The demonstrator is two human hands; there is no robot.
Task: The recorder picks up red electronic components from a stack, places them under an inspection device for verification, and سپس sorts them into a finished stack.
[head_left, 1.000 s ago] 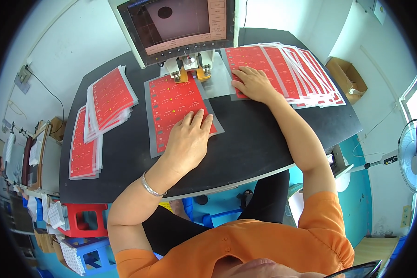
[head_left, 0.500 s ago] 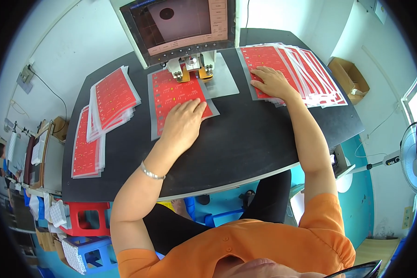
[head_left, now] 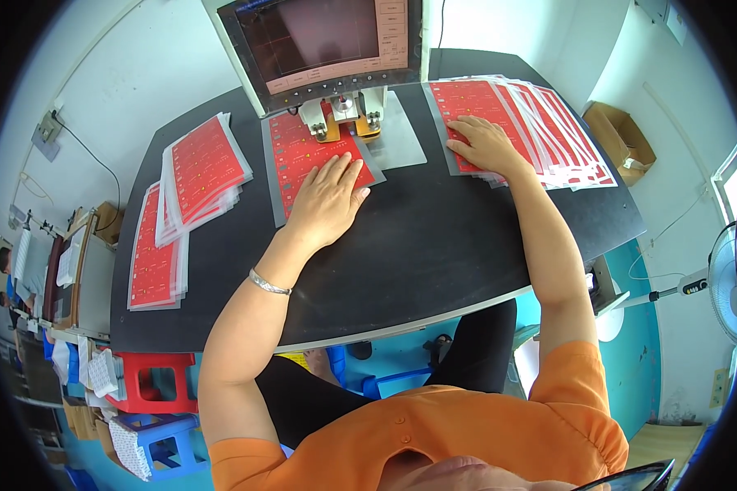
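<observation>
My left hand [head_left: 327, 200] lies flat with fingers stretched on a red printed sheet [head_left: 293, 168] with clear margins. The sheet's far part is beneath the head of a machine [head_left: 344, 119], which has two yellow-orange feet and a metal plate [head_left: 401, 135] behind and to the right. On the right, my right hand [head_left: 491, 149] rests palm down, fingers extended, at the left side of a fanned stack of similar red sheets [head_left: 475, 100]. Neither hand grips anything. Part of the sheet under my left hand is hidden by the hand and the machine.
A monitor [head_left: 323, 41] stands above the machine head. Two overlapping piles of red sheets, an upper pile [head_left: 205, 168] and a lower pile [head_left: 151, 258], lie on the black table [head_left: 418, 262] at left. Right of the table are a cardboard box [head_left: 618, 139] and a fan [head_left: 725, 278].
My left hand and the sheet beneath it have slid away from me, further under the machine head. A dark round spot has gone from the monitor. My right hand stays on the stack.
</observation>
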